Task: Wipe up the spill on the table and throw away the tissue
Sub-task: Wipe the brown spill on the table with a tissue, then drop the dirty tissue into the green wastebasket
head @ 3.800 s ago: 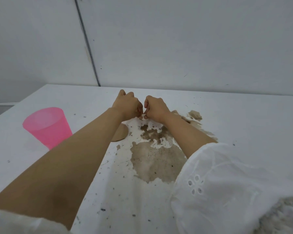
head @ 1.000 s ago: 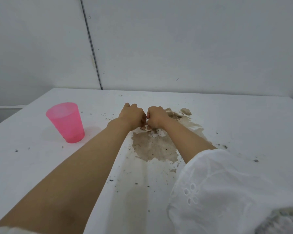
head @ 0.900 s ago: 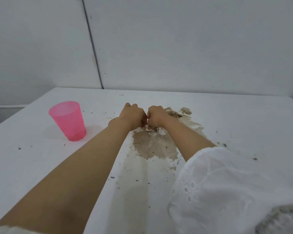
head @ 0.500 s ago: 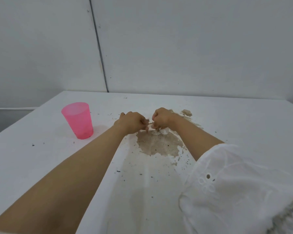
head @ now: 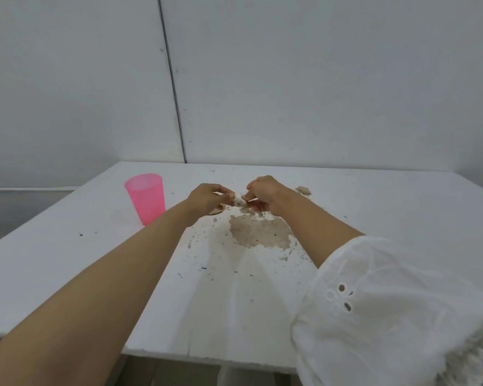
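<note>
A brown spill (head: 260, 232) with dark specks spreads over the middle of the white table (head: 67, 260). A smaller brown patch (head: 303, 190) lies further back. My left hand (head: 208, 198) and my right hand (head: 262, 194) are raised a little above the spill's far edge. Between their fingertips they pinch a small, wet, crumpled tissue (head: 239, 201). White tissue shreds (head: 262, 216) lie at the spill's far edge, under my right hand.
A pink plastic cup (head: 147, 197) stands upright to the left of my hands. Dark crumbs are scattered across the table toward its near edge (head: 207, 355). A grey wall stands right behind the table. My white sleeve (head: 388, 302) fills the lower right.
My hands have lifted off the table with the wadded tissue pinched between them. The view has tilted up and back, so the table's near edge now shows.
</note>
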